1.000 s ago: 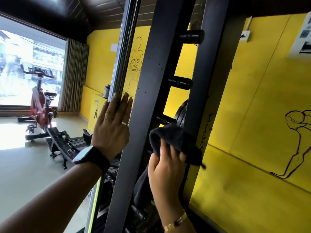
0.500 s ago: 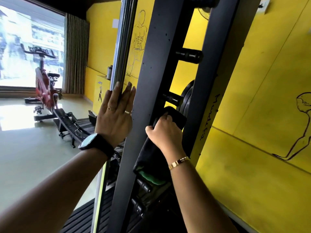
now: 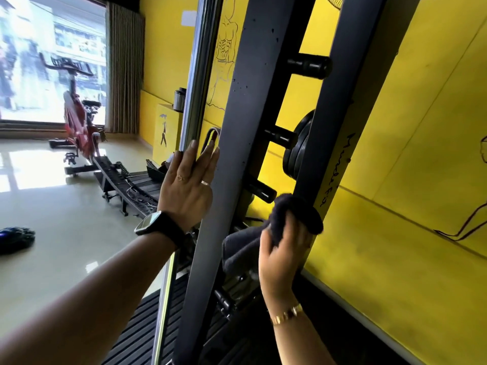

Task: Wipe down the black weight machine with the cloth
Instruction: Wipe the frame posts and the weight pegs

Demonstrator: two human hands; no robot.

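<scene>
- The black weight machine (image 3: pixel 205 272) fills the middle of the view; its wide matte-black steel upright (image 3: pixel 242 109) is the landmark here; a second, narrower black upright (image 3: pixel 340 122) stands just right of it.
- The right hand (image 3: pixel 282 256) grips a dark bunched terry cloth (image 3: pixel 295 214), fingers curled into the fabric, and presses it on the second upright, right of the landmark and low down; a loose fold of the cloth hangs in the gap between the two uprights.
- The left hand (image 3: pixel 187 191) lies flat with straight fingers, holding nothing; it rests on a polished chrome rod (image 3: pixel 195 83) just left of the landmark.
- Stubby black round pegs (image 3: pixel 308 65) jut into the gap right of the landmark; the lowest sits just above the cloth; a stack of black round weight plates (image 3: pixel 300 148) hangs beside them.
- Risk, as I judge it: an upward stroke could knock the knuckles on that lowest peg, because the hand works so near it.
- The hanging fold could snag on a peg or on the hardware below; a hard pull would then tug the cloth out of the grip.
- The chrome rod looks slick; if weight leans on the flat left palm, it may slide.
- The bunched cloth covers only a narrow strip; the faces turned toward the yellow painted wall (image 3: pixel 395 233) could be missed.
</scene>
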